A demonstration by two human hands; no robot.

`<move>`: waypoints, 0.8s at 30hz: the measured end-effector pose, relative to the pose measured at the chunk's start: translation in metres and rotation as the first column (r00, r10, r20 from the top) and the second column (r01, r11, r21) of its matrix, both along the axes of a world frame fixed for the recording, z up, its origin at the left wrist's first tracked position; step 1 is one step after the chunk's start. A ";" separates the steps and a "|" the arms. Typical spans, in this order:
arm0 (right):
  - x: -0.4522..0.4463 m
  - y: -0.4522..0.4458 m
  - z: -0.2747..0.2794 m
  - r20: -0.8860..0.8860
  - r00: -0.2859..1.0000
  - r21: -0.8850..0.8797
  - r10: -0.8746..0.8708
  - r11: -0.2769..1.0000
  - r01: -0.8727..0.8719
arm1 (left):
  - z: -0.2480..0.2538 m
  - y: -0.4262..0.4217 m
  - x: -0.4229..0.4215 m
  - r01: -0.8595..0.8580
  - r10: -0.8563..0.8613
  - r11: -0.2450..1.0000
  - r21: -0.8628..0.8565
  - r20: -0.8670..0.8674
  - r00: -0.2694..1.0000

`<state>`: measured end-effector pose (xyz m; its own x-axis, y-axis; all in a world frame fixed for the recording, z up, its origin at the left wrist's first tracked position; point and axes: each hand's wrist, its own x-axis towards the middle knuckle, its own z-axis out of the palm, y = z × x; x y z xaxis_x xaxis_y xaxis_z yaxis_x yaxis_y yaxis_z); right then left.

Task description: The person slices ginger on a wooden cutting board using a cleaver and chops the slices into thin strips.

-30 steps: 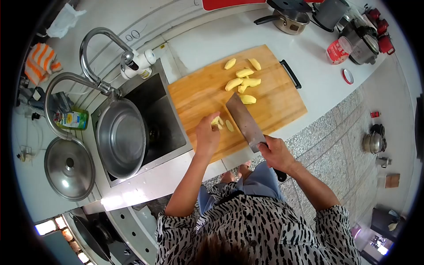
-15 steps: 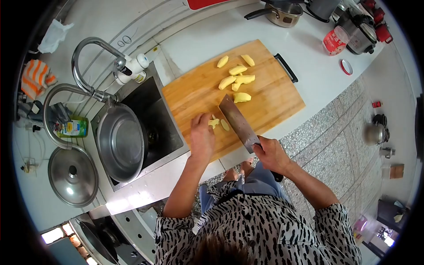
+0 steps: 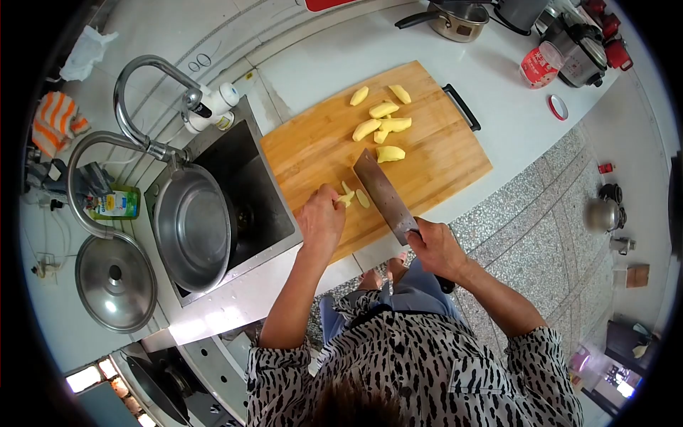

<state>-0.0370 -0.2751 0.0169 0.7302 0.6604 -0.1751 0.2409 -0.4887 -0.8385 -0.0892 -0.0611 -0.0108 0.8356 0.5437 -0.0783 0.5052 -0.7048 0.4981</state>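
My right hand [image 3: 435, 249] is wrapped round the handle of a cleaver [image 3: 384, 196], whose broad blade lies over the wooden cutting board [image 3: 306, 149]. At the board's near left, my left hand [image 3: 321, 219] has its fingers drawn together on a small yellow piece [image 3: 345, 199]. Beside those fingertips a thin pale slice [image 3: 363, 198] lies flat. Several peeled yellow pieces are farther up the board, one [image 3: 390, 154] of them close to the blade's far end.
Left of the board is a sink [image 3: 274, 213] with a metal basin [image 3: 192, 228] and a curved faucet [image 3: 128, 92]. A pot lid [image 3: 115, 274] lies farther left. A saucepan [image 3: 459, 25], red-labelled tub [image 3: 541, 67] and red-rimmed lid [image 3: 558, 107] stand at the upper right.
The camera view has shifted a little. My left hand has drawn slightly left and down from the slices, its fingers still together. The cleaver has hardly moved on the board.
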 end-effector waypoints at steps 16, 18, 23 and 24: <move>-0.004 0.019 0.004 -0.139 0.989 0.006 -0.048 0.999 0.050 | -0.012 -0.002 0.003 -0.114 0.174 0.877 -0.466 0.086 0.981; -0.004 0.018 0.002 -0.160 0.985 -0.020 -0.063 0.998 0.061 | 0.000 -0.004 0.001 -0.154 0.245 0.788 -0.596 0.075 0.967; -0.007 0.023 0.000 -0.157 0.986 -0.025 -0.060 0.998 0.057 | -0.004 -0.017 0.002 -0.170 0.386 0.583 -0.795 0.087 0.918; -0.007 0.024 -0.002 -0.147 0.987 -0.017 -0.058 0.998 0.056 | -0.003 -0.021 0.004 -0.186 0.391 0.598 -0.780 0.080 0.917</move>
<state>-0.0441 -0.2516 0.0153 0.7321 0.6154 -0.2921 0.0863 -0.5091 -0.8564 -0.0850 -0.0817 -0.0142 0.6927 0.5966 -0.4053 0.4189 0.1246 0.8994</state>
